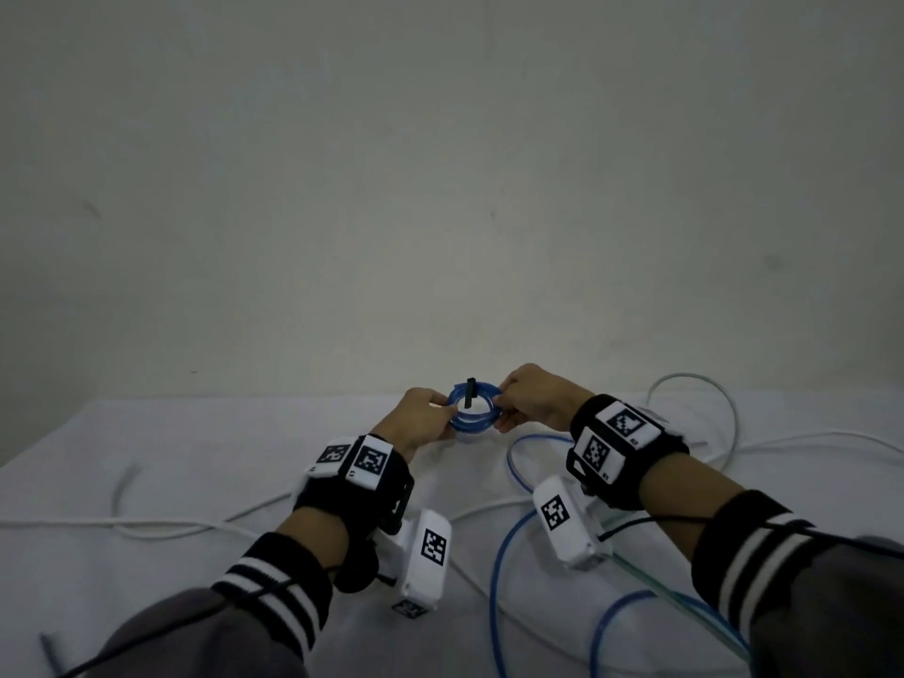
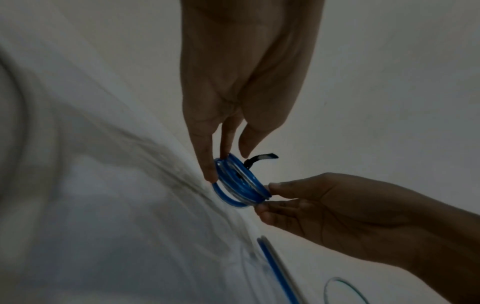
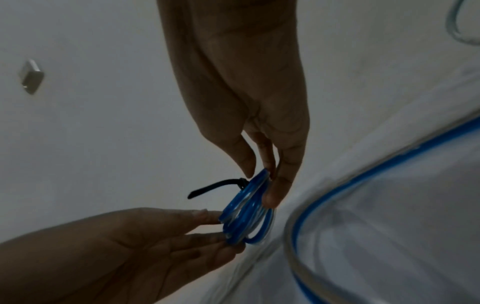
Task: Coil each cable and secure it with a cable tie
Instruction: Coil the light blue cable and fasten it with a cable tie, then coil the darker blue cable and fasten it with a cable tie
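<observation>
A small coil of blue cable [image 1: 473, 408] is held just above the white cloth, near the wall. A black cable tie [image 1: 470, 392] is wrapped round its far side, with the tail sticking up. My left hand [image 1: 447, 413] pinches the coil's left edge and my right hand [image 1: 501, 408] pinches its right edge. In the left wrist view my left hand [image 2: 228, 164] grips the coil [image 2: 239, 185], with the tie tail [image 2: 261, 158] behind and the right hand [image 2: 267, 198] opposite. The right wrist view shows my right hand [image 3: 261, 185] on the coil [image 3: 246, 211], the tie tail [image 3: 215, 188] and the left hand [image 3: 218, 226].
A long loose blue cable [image 1: 504, 555] loops over the white cloth [image 1: 195, 433] under my right arm. White cables [image 1: 724, 408] lie at the right and another [image 1: 146, 528] at the left. A short dark strip [image 1: 49, 650] lies at the near left. A grey wall [image 1: 440, 188] rises right behind.
</observation>
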